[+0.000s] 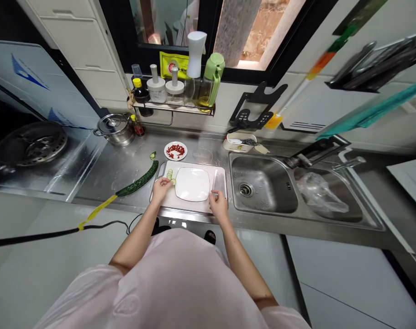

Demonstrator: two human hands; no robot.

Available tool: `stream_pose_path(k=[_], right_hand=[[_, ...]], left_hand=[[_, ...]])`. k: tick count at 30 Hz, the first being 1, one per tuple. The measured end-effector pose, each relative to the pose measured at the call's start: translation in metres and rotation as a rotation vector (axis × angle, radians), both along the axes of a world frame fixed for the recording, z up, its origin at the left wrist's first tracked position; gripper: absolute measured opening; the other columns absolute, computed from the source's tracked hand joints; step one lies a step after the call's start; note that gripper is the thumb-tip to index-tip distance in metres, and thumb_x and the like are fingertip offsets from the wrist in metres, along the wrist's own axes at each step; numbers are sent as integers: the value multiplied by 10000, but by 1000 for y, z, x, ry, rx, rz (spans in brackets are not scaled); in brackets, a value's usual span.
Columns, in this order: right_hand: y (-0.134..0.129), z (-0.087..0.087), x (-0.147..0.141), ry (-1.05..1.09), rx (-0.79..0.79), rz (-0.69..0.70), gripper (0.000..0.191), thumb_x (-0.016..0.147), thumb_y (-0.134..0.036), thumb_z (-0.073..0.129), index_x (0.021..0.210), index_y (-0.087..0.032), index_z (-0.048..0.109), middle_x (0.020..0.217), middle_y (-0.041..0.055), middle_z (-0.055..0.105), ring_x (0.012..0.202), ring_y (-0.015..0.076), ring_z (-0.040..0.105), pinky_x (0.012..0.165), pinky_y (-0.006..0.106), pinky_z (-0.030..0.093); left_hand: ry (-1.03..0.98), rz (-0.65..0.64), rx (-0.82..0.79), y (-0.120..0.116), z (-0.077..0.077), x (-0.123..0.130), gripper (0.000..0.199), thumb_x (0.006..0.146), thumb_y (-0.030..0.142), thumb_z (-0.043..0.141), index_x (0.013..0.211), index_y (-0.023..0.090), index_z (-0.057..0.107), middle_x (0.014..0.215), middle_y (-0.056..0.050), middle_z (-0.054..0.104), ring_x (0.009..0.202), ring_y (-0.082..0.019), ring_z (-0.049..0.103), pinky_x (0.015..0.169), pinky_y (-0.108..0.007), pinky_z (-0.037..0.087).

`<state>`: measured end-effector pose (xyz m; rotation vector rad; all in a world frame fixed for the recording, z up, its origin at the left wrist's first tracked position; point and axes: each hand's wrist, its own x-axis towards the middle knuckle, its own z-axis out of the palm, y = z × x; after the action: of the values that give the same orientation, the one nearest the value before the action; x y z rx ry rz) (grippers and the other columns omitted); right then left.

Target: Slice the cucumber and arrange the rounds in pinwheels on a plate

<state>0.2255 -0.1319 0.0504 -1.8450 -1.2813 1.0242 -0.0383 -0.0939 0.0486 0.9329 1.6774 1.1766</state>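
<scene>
A white cutting board (161, 198) lies on the steel counter, with a square white plate (192, 184) on it. My left hand (160, 186) rests at the plate's left edge, fingertips at a few cucumber slices (170, 174). My right hand (218, 204) is at the plate's lower right corner, next to a flat steel blade (219, 181) on the board. Whether either hand grips anything is hidden. Left of the board lies a long dark green cucumber (138, 179). Behind it stands a small plate of chopped red chili (176, 151).
A steel pot (114, 130) and a stove burner (30, 143) are at the left. A shelf (173, 108) holds bottles and jars. At the right is a double steel sink (262, 183) with a plastic bag (322, 193). A yellow-taped cable (97, 211) runs off the counter's front.
</scene>
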Motion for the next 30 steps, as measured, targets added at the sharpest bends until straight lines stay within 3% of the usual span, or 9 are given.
stream_pose_path(k=[4,8,12,17,25,27,30], right_hand=[[9,25,-13,24,144,28,318,813,-423,521,1014,-189,597,596,-27,531,577,154,534,561,248,440],[19,60,-30,72,279,88,275,821,-404,541,986,-192,600,665,-18,560,616,137,542,604,243,450],[28,95,-45,86,411,198,247,823,-380,568,975,-190,607,804,12,624,713,139,578,642,240,451],[38,113,-55,59,532,353,204,853,-352,551,970,-203,626,956,31,635,890,160,579,694,246,450],[44,108,-57,27,577,387,157,886,-320,520,843,-195,605,874,28,612,868,161,558,680,250,436],[44,108,-55,10,606,382,158,900,-321,509,858,-200,602,885,35,612,884,170,554,658,254,432],[45,107,-51,-12,665,397,151,920,-318,498,886,-212,600,910,44,611,919,184,548,668,273,438]], left_hand=[[-253,-58,115,4,40,10,330,581,347,774,803,161,616,706,-4,634,637,-100,574,637,-220,439],[-312,-120,175,1,78,22,307,588,324,788,795,158,634,766,-14,656,659,-93,590,624,-207,456],[-281,-183,214,-2,102,33,309,604,341,788,798,152,640,760,-26,664,677,-110,607,623,-213,481],[-242,-248,243,-2,110,43,301,612,351,785,792,156,642,758,-21,656,671,-105,585,641,-220,475],[-174,-245,278,-2,102,51,299,629,336,776,825,164,629,786,-8,629,676,-83,539,649,-200,433],[-196,-224,226,-3,101,51,299,645,363,762,809,165,610,764,-3,622,642,-69,512,583,-175,395],[-324,-300,49,-4,101,51,333,696,461,704,753,152,594,699,-17,613,552,-55,455,451,-158,268]])
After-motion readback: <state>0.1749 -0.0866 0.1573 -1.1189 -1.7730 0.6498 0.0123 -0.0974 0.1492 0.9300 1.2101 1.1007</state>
